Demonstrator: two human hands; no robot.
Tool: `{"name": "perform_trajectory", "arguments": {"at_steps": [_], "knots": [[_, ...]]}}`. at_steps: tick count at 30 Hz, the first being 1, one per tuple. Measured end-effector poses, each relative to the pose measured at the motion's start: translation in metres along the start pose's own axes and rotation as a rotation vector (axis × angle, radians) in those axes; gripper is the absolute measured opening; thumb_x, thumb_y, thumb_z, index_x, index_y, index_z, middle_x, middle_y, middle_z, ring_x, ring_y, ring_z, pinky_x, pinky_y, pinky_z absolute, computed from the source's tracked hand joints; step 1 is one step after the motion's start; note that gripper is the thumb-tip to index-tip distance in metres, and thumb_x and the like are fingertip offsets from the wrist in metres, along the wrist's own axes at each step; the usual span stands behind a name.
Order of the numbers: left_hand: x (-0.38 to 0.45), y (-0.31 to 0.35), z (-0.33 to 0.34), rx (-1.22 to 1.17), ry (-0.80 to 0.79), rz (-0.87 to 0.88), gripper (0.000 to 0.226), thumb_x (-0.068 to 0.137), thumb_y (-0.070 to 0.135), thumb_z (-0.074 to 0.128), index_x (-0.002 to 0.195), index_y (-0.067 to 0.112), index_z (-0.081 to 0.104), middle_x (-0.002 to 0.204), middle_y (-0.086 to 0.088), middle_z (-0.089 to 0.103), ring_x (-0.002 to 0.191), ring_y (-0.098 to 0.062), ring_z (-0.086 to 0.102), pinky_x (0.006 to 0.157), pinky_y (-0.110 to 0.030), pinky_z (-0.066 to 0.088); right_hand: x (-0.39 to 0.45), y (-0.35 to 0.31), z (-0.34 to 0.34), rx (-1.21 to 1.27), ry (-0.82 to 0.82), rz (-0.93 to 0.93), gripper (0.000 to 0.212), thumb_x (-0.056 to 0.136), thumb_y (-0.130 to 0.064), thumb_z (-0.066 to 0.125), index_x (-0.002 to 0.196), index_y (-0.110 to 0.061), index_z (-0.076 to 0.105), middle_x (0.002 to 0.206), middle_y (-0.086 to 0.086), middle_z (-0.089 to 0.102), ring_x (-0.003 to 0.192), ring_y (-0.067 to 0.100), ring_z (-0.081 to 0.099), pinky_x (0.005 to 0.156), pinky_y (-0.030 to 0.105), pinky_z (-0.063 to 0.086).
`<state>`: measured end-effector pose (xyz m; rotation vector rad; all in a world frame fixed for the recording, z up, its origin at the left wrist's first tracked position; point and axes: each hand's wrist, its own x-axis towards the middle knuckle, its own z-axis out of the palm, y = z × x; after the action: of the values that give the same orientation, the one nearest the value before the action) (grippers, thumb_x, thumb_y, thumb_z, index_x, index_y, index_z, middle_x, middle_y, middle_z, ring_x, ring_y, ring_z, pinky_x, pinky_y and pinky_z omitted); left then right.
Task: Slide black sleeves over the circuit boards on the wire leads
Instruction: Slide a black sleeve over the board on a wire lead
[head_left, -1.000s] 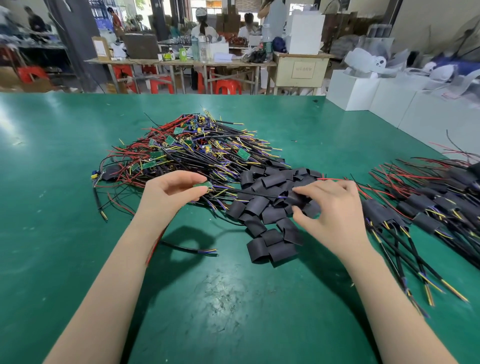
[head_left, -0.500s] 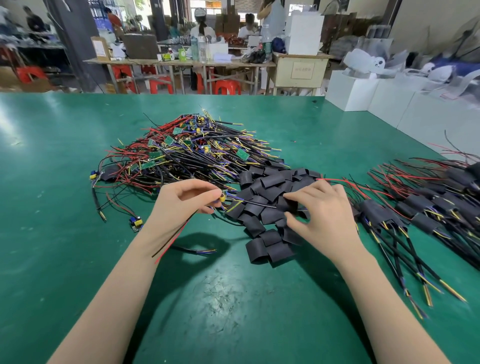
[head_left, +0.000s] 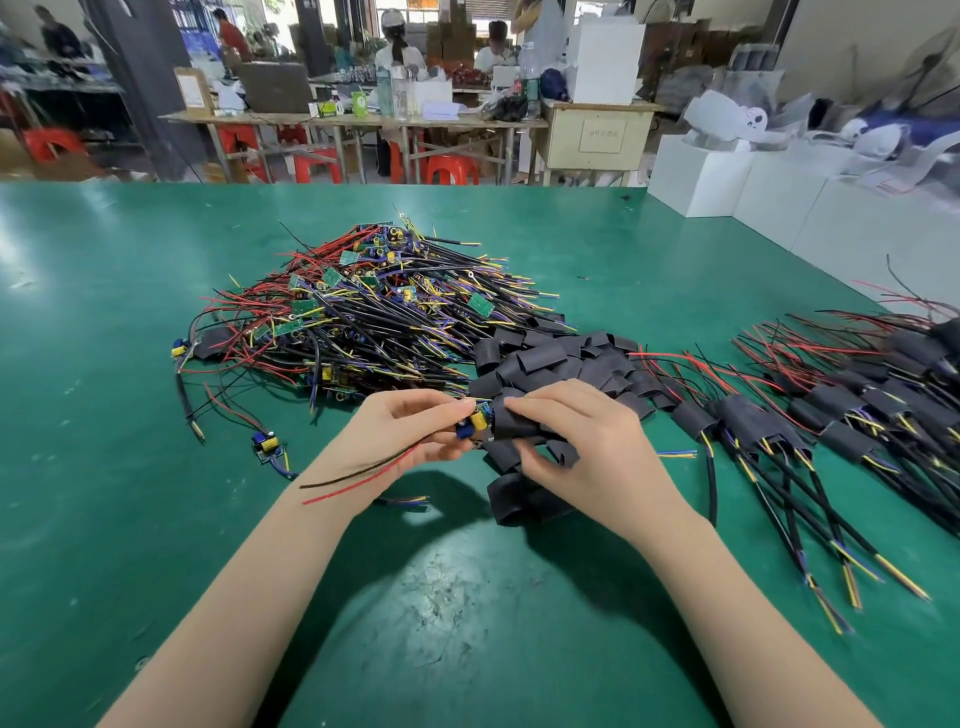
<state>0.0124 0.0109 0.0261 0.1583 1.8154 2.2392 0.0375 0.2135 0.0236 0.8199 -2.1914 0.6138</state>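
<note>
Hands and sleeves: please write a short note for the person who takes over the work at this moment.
Left hand pinches one circuit board, its red and black leads trailing over the wrist. Right hand holds a black sleeve with its mouth at the board; the board is not yet inside. Unsleeved boards are piled at centre-left, loose sleeves in the middle, finished pieces on the right. Left to do: push this sleeve on, then work through the pile.

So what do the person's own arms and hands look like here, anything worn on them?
Both hands are bare: the left hand and the right hand show no gloves, rings or finger cots. Both forearms are uncovered up to the frame edge, with no sleeves, watch, wrist strap or markings visible. Nails look short and unpainted, as far as the picture shows.
</note>
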Motion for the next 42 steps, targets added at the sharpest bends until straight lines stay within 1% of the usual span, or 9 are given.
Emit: {"name": "perform_trajectory", "arguments": {"at_steps": [4, 7, 11, 13, 16, 20, 27, 33, 42], "knots": [[0.0023, -0.0007, -0.0039, -0.034, -0.004, -0.086, 0.025, 0.052, 0.026, 0.083, 0.069, 0.010, 0.077, 0.073, -0.016, 0.061, 0.048, -0.013, 0.059, 0.049, -0.019, 0.051, -0.0004, 0.0012, -0.0023, 0.052, 0.018, 0.011, 0.024, 0.076, -0.006, 0.071, 0.100, -0.003, 0.072, 0.092, 0.006, 0.068, 0.083, 0.022, 0.062, 0.079, 0.028, 0.051], [0.0029, -0.0025, -0.0067, -0.038, -0.041, -0.130, 0.027, 0.053, 0.026, 0.085, 0.072, 0.008, 0.076, 0.088, -0.024, 0.057, 0.048, -0.011, 0.057, 0.049, -0.018, 0.051, -0.0009, 0.0012, -0.0011, 0.058, 0.020, 0.014, 0.025, 0.077, -0.007, 0.071, 0.101, -0.003, 0.072, 0.093, 0.006, 0.068, 0.085, 0.022, 0.063, 0.080, 0.029, 0.051], [0.0012, -0.0023, -0.0055, -0.003, -0.060, -0.112, 0.026, 0.055, 0.027, 0.083, 0.073, 0.009, 0.076, 0.084, -0.018, 0.062, 0.050, -0.011, 0.055, 0.053, -0.017, 0.051, -0.0018, 0.0015, -0.0007, 0.039, 0.020, 0.001, 0.025, 0.077, -0.009, 0.070, 0.101, -0.003, 0.073, 0.093, 0.006, 0.070, 0.081, 0.023, 0.065, 0.075, 0.033, 0.054], [0.0007, -0.0025, -0.0047, 0.045, -0.059, -0.078, 0.022, 0.060, 0.027, 0.081, 0.074, 0.011, 0.077, 0.079, -0.012, 0.064, 0.055, -0.010, 0.056, 0.056, -0.017, 0.051, -0.0023, 0.0023, -0.0010, 0.034, 0.014, -0.001, 0.025, 0.076, -0.009, 0.071, 0.101, -0.005, 0.074, 0.092, 0.005, 0.071, 0.079, 0.022, 0.066, 0.072, 0.033, 0.055], [-0.0008, -0.0036, -0.0035, 0.138, -0.086, -0.012, 0.016, 0.067, 0.028, 0.076, 0.078, 0.017, 0.077, 0.082, -0.002, 0.071, 0.072, -0.009, 0.067, 0.065, -0.019, 0.055, -0.0031, 0.0024, -0.0005, 0.052, 0.002, 0.007, 0.023, 0.075, -0.009, 0.072, 0.098, -0.005, 0.074, 0.089, 0.005, 0.071, 0.076, 0.021, 0.067, 0.066, 0.032, 0.055], [-0.0032, -0.0058, -0.0018, 0.053, -0.140, -0.011, 0.014, 0.068, 0.024, 0.076, 0.080, 0.017, 0.076, 0.091, -0.013, 0.074, 0.085, -0.028, 0.074, 0.069, -0.025, 0.057, -0.0038, 0.0019, -0.0003, 0.069, -0.025, 0.008, 0.023, 0.076, -0.012, 0.071, 0.098, -0.005, 0.074, 0.090, 0.005, 0.070, 0.077, 0.021, 0.066, 0.066, 0.033, 0.054], [-0.0015, -0.0058, 0.0004, 0.006, -0.114, -0.038, 0.025, 0.061, 0.031, 0.082, 0.079, 0.013, 0.077, 0.086, -0.017, 0.074, 0.081, -0.029, 0.074, 0.067, -0.023, 0.057, -0.0015, 0.0006, -0.0018, 0.044, -0.018, -0.015, 0.028, 0.074, -0.006, 0.068, 0.101, -0.002, 0.072, 0.093, 0.008, 0.069, 0.080, 0.027, 0.064, 0.071, 0.035, 0.054], [-0.0023, -0.0017, 0.0007, -0.022, -0.119, -0.094, 0.020, 0.065, 0.027, 0.079, 0.078, 0.011, 0.078, 0.089, -0.020, 0.074, 0.081, -0.025, 0.074, 0.066, -0.022, 0.058, -0.0005, -0.0003, -0.0034, 0.010, -0.007, -0.054, 0.027, 0.073, -0.002, 0.069, 0.100, -0.003, 0.072, 0.093, 0.008, 0.069, 0.077, 0.028, 0.062, 0.070, 0.035, 0.053], [-0.0022, -0.0027, 0.0006, 0.093, -0.088, 0.057, 0.012, 0.064, 0.020, 0.077, 0.075, 0.015, 0.077, 0.080, -0.011, 0.074, 0.072, -0.020, 0.072, 0.069, -0.024, 0.057, -0.0008, -0.0006, -0.0002, 0.011, -0.004, -0.049, 0.023, 0.075, -0.005, 0.069, 0.097, -0.003, 0.073, 0.090, 0.007, 0.070, 0.073, 0.028, 0.062, 0.068, 0.033, 0.053]]}}
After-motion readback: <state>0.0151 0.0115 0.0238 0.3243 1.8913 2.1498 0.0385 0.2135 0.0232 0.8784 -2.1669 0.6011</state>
